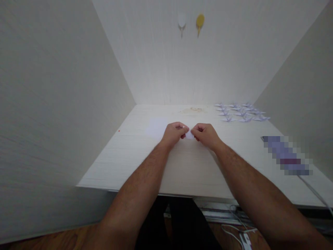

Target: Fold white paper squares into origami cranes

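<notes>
While the two hands meet above the white, wood-grained tabletop (187, 170), the left hand (174, 133) and the right hand (206, 134) each have thumb and forefinger pinched on a small piece of white paper (189, 135). This piece is located between the two sets of fingertips; the fingers cover its ends, and its exact shape cannot be made out. On the outer side of the left hand lies a flat, pale white paper sheet (155, 127), its edges blending into the tabletop.

Beyond the right hand and to its right, pale folded-paper figures with pointed tips (243, 114) stand in rows; overlap obscures individual outlines. Nearer the body, well right of the right hand, a flat rectangular device (286, 156) is covered by coarse pixelation, so any writing on it cannot be read. A pale cable (312, 187) runs from its near end and is cut off at the frame edge. Below the right hand, at floor level, a white power strip (245, 240) is partly cropped
</notes>
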{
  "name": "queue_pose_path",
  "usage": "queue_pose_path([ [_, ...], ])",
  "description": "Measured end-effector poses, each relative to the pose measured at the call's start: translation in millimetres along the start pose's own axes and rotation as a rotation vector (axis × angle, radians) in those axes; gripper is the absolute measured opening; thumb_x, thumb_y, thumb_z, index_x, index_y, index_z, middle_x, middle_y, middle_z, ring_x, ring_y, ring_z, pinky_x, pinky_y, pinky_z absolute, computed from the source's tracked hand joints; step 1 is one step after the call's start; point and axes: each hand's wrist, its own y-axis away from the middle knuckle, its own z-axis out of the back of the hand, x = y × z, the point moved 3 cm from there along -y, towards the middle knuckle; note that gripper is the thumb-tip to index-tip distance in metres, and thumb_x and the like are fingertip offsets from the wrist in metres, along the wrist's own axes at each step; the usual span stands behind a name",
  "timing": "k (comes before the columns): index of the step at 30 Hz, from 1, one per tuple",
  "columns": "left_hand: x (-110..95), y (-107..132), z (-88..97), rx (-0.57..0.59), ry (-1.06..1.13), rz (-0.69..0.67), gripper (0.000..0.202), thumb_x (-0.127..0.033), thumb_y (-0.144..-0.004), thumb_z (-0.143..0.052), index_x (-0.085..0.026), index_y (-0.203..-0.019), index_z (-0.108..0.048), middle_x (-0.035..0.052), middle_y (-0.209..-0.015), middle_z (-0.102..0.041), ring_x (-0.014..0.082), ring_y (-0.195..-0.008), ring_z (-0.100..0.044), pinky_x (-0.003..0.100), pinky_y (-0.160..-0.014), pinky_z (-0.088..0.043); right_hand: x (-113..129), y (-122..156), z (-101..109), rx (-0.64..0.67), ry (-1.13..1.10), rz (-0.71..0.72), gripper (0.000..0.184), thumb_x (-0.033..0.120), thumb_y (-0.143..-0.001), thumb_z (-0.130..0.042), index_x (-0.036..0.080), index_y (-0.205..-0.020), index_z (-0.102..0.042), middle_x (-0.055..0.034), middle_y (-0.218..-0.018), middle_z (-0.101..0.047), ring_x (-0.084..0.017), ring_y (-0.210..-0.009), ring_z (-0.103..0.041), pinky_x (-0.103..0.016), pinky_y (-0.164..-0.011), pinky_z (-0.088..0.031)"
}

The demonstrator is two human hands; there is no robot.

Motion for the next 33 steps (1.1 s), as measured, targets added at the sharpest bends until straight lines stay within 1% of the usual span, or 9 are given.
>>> queue_pose_path([
  [3, -0.1, 0.5, -0.4, -0.095, 0.073, -0.007, 0.019, -0.028, -0.065, -0.071, -0.015, -0.073, -0.059, -0.0001, -0.056, -0.060, 0.0099, -0.050, -0.055, 0.021, -0.048, -0.040, -0.8, -0.5, -3.6, 0.015, -0.131, -0.044, 0.024, 0.040, -0.072, -0.066, 0.016, -0.071, -0.062, -0.0005, -0.056, -0.062, -0.011, -0.048, -0.052, -0.022, -0.044, -0.040],
  [5, 0.8, 0.9, -0.9, -0.125, 0.130, 0.003, 0.024, -0.027, -0.063, -0.071, -0.017, -0.078, -0.055, -0.0004, -0.059, -0.062, 0.0123, -0.055, -0.060, 0.022, -0.050, -0.043, -1.4, -1.2, -5.6, 0.024, -0.169, -0.054, 0.027, 0.040, -0.068, -0.071, 0.016, -0.075, -0.062, -0.0015, -0.059, -0.064, -0.012, -0.049, -0.054, -0.022, -0.044, -0.041],
  [9, 1.5, 1.7, -3.9, -0.049, 0.087, -0.006, 0.027, -0.022, -0.063, -0.071, -0.017, -0.086, -0.057, -0.0010, -0.061, -0.064, 0.0133, -0.058, -0.062, 0.023, -0.054, -0.046, -4.3, -3.9, -3.9, -0.088, -0.222, -0.068, 0.023, 0.036, -0.069, -0.069, 0.017, -0.072, -0.058, -0.0018, -0.059, -0.065, -0.011, -0.046, -0.053, -0.021, -0.041, -0.041],
  [12, -0.1, 3.0, -5.9, 0.011, -0.004, -0.030, 0.019, -0.023, -0.065, -0.070, -0.015, -0.079, -0.060, 0.0006, -0.062, -0.065, 0.0113, -0.057, -0.059, 0.023, -0.055, -0.046, -5.7, -5.2, -2.0, -0.134, -0.240, -0.065, 0.022, 0.036, -0.069, -0.069, 0.018, -0.071, -0.056, -0.0001, -0.056, -0.063, -0.010, -0.044, -0.052, -0.021, -0.040, -0.039],
  [16, -2.4, 3.6, -4.9, -0.015, -0.040, -0.060, 0.017, -0.028, -0.068, -0.071, -0.014, -0.074, -0.063, 0.0001, -0.061, -0.063, 0.0086, -0.053, -0.055, 0.021, -0.052, -0.042, -3.7, -4.1, -3.5, -0.051, -0.171, -0.050, 0.024, 0.037, -0.068, -0.071, 0.017, -0.068, -0.057, 0.0020, -0.050, -0.057, -0.010, -0.043, -0.050, -0.021, -0.039, -0.038],
  [20, 0.7, 1.2, -4.0, -0.031, 0.051, -0.044, 0.018, -0.025, -0.066, -0.071, -0.014, -0.077, -0.063, 0.0005, -0.062, -0.064, 0.0103, -0.054, -0.057, 0.022, -0.052, -0.046, -2.0, -2.6, -7.0, 0.006, -0.205, -0.039, 0.019, 0.033, -0.069, -0.068, 0.017, -0.072, -0.058, 0.0010, -0.055, -0.061, -0.010, -0.046, -0.054, -0.021, -0.042, -0.042],
  [23, 2.3, 0.3, -4.3, -0.045, 0.080, -0.064, 0.017, -0.024, -0.067, -0.070, -0.014, -0.077, -0.060, -0.0007, -0.060, -0.062, 0.0106, -0.052, -0.057, 0.023, -0.052, -0.048, -1.0, -2.8, -7.9, -0.013, -0.270, -0.036, 0.016, 0.028, -0.067, -0.067, 0.017, -0.077, -0.059, 0.0011, -0.057, -0.063, -0.012, -0.048, -0.058, -0.022, -0.044, -0.044],
  [26, 1.9, 0.7, -5.6, -0.017, 0.052, -0.103, 0.016, -0.021, -0.067, -0.068, -0.015, -0.079, -0.059, -0.0030, -0.058, -0.060, 0.0103, -0.050, -0.057, 0.023, -0.049, -0.047, 0.2, -3.2, -7.0, -0.063, -0.310, -0.039, 0.017, 0.026, -0.064, -0.067, 0.018, -0.076, -0.058, 0.0029, -0.053, -0.061, -0.012, -0.046, -0.057, -0.022, -0.044, -0.043],
  [33, 1.8, 0.2, -4.3, 0.013, 0.058, -0.099, 0.012, -0.014, -0.066, -0.063, -0.016, -0.076, -0.058, -0.0051, -0.053, -0.056, 0.0094, -0.047, -0.055, 0.021, -0.048, -0.046, -1.3, -4.5, -7.7, -0.041, -0.336, 0.040, 0.015, 0.026, -0.066, -0.068, 0.018, -0.077, -0.062, 0.0049, -0.049, -0.058, -0.011, -0.044, -0.054, -0.021, -0.043, -0.040],
])
